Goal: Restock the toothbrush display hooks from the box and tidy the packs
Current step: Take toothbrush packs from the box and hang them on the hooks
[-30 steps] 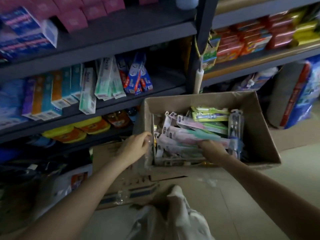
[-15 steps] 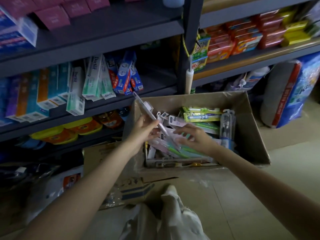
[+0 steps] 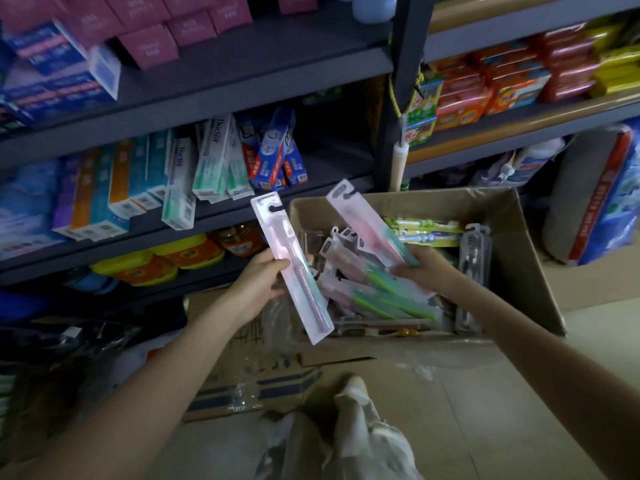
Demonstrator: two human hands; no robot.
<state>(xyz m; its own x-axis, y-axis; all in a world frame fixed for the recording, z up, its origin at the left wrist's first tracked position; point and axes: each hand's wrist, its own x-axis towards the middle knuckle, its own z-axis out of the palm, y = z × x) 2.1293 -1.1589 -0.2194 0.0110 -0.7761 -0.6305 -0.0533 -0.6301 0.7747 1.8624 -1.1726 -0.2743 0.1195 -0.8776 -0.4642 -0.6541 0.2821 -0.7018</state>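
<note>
An open cardboard box [image 3: 519, 251] on the floor holds several toothbrush packs [image 3: 377, 292]. My left hand [image 3: 258, 284] grips one pink toothbrush pack [image 3: 287, 258] by its lower half, lifted upright beside the box's left wall, hang tab on top. My right hand [image 3: 424, 268] holds a second pink pack [image 3: 363, 223] over the box, tilted up to the left. No display hooks are in view.
Dark shelves [image 3: 242, 216] behind hold toothpaste cartons [image 3: 207, 168], yellow tubs [image 3: 162, 261] and soap packs [image 3: 502, 84]. A flattened carton [image 3: 263, 379] lies in front of the box. A large bag [image 3: 602, 202] leans at right. My knee [image 3: 349, 431] is at the bottom.
Both hands have lifted out of the box, each with a pink pack. The left one's pack now stands more upright and clear of the box.
</note>
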